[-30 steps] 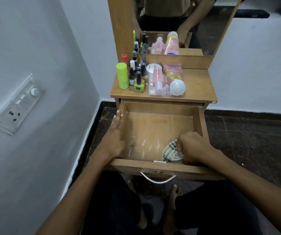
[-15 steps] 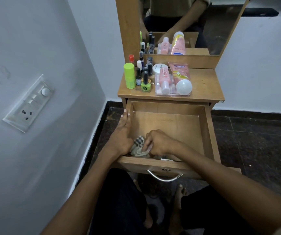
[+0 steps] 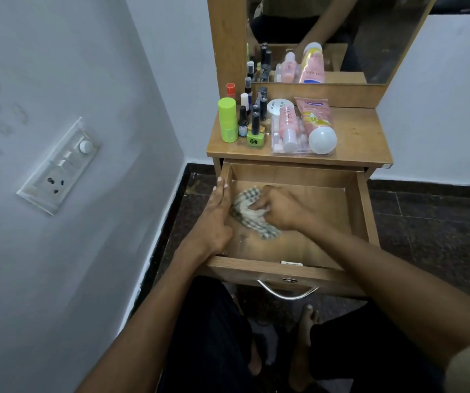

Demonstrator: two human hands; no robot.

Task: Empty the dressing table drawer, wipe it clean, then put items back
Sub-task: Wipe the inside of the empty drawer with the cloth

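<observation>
Since the second-old frame, swept with the checked cloth (image 3: 252,212) from the near right corner across to the left side of the drawer (image 3: 364,211), now further back along that wall; left hand (image 3: 214,219) unmoved, laid flat along the left wall with fingers straight and fingertips over the rim, bracing rather than gripping. Nearest, pulled fully out over the knees, with a curved metal handle (image 3: 287,293) on the front panel and a small pale latch at the inner front edge. Inside, emptied of items, faint smears showing on the floor near the front left. Right hand (image 3: 280,208) curled down on the bunched rag, fingers pinching its folds and pressing it to the wood. Soft, light and limp by the look of it, likely to bunch and slip under a loose palm, so best kept gathered under the fingertips with firm downward pressure; probably stiff and fairly light as a box, apt to slide on its runners, hence the bracing at the side wall. Beyond, on the table top (image 3: 358,137), set aside for return: a lime green bottle (image 3: 227,120), small dark bottles, a clear tray (image 3: 301,148) with a pink bottle and pink tube (image 3: 317,120), smooth and likely slippery, better taken round the body than the cap. Furthest, the mirror (image 3: 341,38)
</observation>
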